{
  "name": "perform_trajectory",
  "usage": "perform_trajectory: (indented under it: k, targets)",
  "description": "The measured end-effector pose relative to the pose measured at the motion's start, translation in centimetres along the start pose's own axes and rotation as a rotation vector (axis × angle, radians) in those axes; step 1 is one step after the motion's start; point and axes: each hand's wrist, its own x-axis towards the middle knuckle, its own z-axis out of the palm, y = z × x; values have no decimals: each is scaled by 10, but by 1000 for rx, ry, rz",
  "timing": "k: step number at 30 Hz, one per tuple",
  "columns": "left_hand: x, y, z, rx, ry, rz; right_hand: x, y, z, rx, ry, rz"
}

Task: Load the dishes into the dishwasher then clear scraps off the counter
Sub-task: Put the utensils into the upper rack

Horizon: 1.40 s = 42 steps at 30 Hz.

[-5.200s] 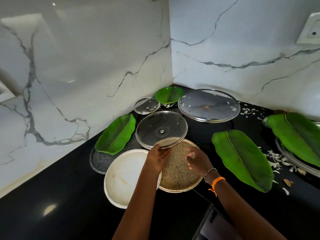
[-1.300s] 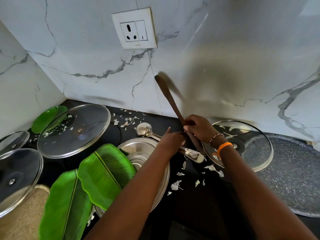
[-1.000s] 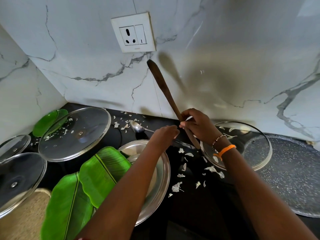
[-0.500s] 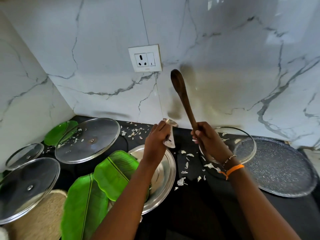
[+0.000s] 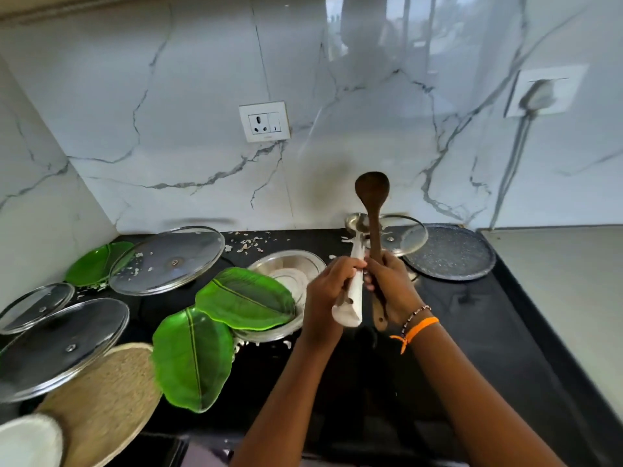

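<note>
While the left hand (image 5: pixel 332 288) holds a steel ladle (image 5: pixel 354 264) in its grip and the right hand (image 5: pixel 392 284) clasps a wooden spoon (image 5: pixel 372 210), both utensils stand upright, touching, above the dark surface (image 5: pixel 472 332). Steel plate (image 5: pixel 290 264), leaf plates (image 5: pixel 246 299) and glass lids (image 5: pixel 168 259) lie left; scraps (image 5: pixel 251 244) far. Risk: passing both into one grip could drop the slick ladle onto the plate.

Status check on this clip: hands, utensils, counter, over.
Left hand grips steel ladle; right hand grips wooden spoon, both upright. Plates, lids, scraps remain on counter. Nothing blocking.
</note>
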Motion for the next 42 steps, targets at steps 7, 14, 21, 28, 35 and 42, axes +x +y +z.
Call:
perform_trajectory:
  k: [7,14,21,28,35,42]
  targets:
    - [-94,83,-12,-209,-183,59,-137,7,-29,223,146,-14]
    - [-168,148,10,-153,-305,250,-262,22,-85,337,309,21]
    - [-214,223,53,-335,-500,35,-346,23,-156,172,616,-73]
    - [-262,329,104,-805,-929,-810,-437,23,-236,210,725,-80]
    - [-316,431,161,-787,-1098,-1068,-521,27,-331,145,790,27]
    - [-334,468,221,-602,-1036,-1049,-540,38,-405,223,838,245]
